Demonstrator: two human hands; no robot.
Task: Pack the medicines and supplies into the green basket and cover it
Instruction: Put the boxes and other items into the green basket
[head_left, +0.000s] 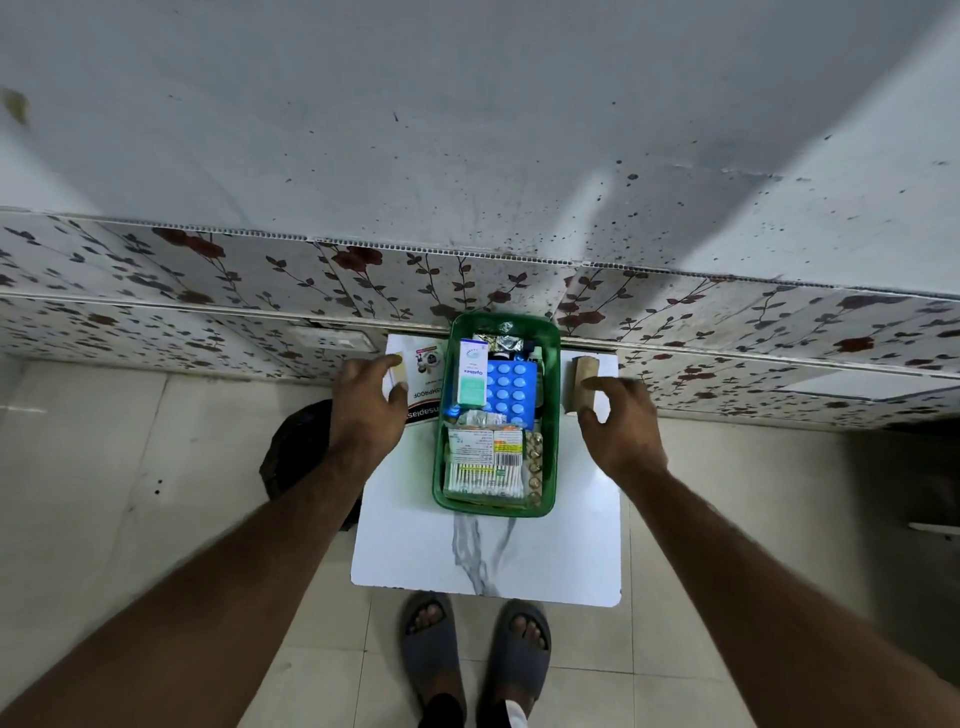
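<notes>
Green basket (551, 415) lies between both grips — untouched.

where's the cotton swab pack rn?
Head view: the cotton swab pack lies inside the green basket, at its near end, beside gold capsule strips and below the blue blister pack.

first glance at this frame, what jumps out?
The green basket, centred at the far edge of the small white table, already packed: blue blister pack, white-and-teal box, cotton swabs. The left hand and right hand flank it, each reaching toward a brown roll.
</notes>
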